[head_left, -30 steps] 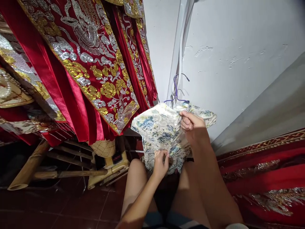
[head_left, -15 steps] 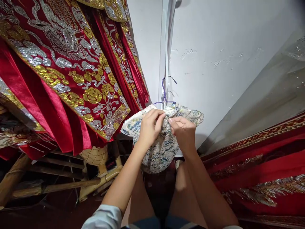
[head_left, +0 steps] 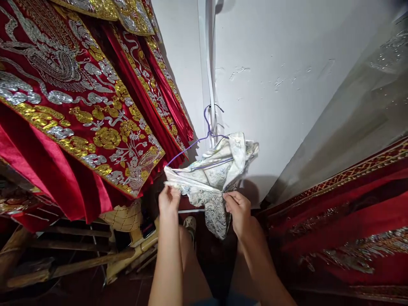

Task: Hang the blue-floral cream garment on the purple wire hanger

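A purple hanger (head_left: 208, 123) hangs from a hook at the white wall strip. On it is a pale floral garment (head_left: 216, 176), pulled open at the neck, with its left part slipped off the hanger's upper left arm. My left hand (head_left: 169, 199) pinches the garment's edge at the left, below the hanger's left end. Lower and to the right, my right hand (head_left: 236, 206) pinches the garment's front edge between thumb and fingers. The cloth is stretched between both hands, and its lower part hangs bunched beside my right hand.
Red cloths with gold and silver sequins (head_left: 111, 138) hang at the left, above a wooden frame (head_left: 92, 261). Red embroidered fabric (head_left: 357, 225) lies at the lower right. A white wall (head_left: 270, 85) stands ahead, and a shoe (head_left: 190, 223) shows below.
Both hands have moved down and apart, my left hand farther left. The garment's neck has opened, exposing the hanger's left arm. The view has shifted slightly to the right.
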`<action>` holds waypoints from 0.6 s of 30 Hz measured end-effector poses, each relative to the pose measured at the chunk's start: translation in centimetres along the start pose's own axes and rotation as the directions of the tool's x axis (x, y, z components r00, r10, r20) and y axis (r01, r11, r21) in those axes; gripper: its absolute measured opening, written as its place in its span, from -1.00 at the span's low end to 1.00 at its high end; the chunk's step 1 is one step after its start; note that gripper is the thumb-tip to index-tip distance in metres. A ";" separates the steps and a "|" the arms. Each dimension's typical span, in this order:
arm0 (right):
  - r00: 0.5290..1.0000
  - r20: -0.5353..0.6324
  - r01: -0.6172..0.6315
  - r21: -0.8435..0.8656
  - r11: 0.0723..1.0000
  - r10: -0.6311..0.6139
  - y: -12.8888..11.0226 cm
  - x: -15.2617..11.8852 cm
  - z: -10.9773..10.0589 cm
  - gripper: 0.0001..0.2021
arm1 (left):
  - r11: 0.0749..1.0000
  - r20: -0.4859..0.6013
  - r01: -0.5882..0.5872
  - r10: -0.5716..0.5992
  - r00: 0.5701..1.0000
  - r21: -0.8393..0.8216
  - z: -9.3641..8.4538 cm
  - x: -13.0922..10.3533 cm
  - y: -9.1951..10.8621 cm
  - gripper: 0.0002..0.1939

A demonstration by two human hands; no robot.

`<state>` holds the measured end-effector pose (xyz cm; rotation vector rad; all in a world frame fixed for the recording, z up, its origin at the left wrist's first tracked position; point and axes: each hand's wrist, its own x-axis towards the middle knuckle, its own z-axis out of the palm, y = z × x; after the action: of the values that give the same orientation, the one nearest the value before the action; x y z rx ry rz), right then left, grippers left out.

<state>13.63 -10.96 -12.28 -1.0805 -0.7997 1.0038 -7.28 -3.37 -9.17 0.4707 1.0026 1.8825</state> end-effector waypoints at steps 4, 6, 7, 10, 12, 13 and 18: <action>0.993 -0.063 -0.098 0.001 0.995 0.098 0.7 -0.7 -2.3 -0.80 | 0.993 0.026 0.113 -0.114 0.993 0.037 0.4 -4.0 -4.7 -0.97; 0.991 0.011 -0.134 -0.045 0.990 0.135 0.7 -0.7 -4.0 -0.78 | 0.991 0.085 0.072 -0.082 0.993 0.111 1.0 -5.5 -5.6 -0.89; 0.987 0.051 -0.149 -0.071 0.986 0.153 0.6 -0.7 -4.9 -0.77 | 0.984 0.128 0.037 -0.060 0.990 0.172 1.2 -5.9 -5.7 -0.86; 0.958 0.169 -0.196 -0.202 0.960 0.231 0.4 -0.7 -7.0 -0.72 | 0.938 0.266 -0.026 -0.072 0.961 0.346 1.7 -6.4 -5.5 -0.81; 0.940 0.214 -0.187 -0.331 0.925 0.266 0.4 -0.6 -7.7 -0.67 | 0.925 0.326 0.000 -0.135 0.936 0.381 2.0 -6.7 -5.3 -0.75; 0.944 0.214 -0.158 -0.380 0.911 0.253 0.4 -0.4 -7.7 -0.64 | 0.923 0.353 0.011 -0.158 0.922 0.384 2.3 -7.0 -5.3 -0.70; 0.963 0.244 -0.053 -0.246 0.968 0.115 0.4 1.0 -6.0 -0.44 | 0.912 0.608 -0.149 -0.127 0.784 0.382 3.9 -11.2 -4.4 -0.66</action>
<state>19.25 -11.90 -14.32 -1.2118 -1.1144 1.1569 3.37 -10.14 -9.42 1.2664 0.9207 1.3437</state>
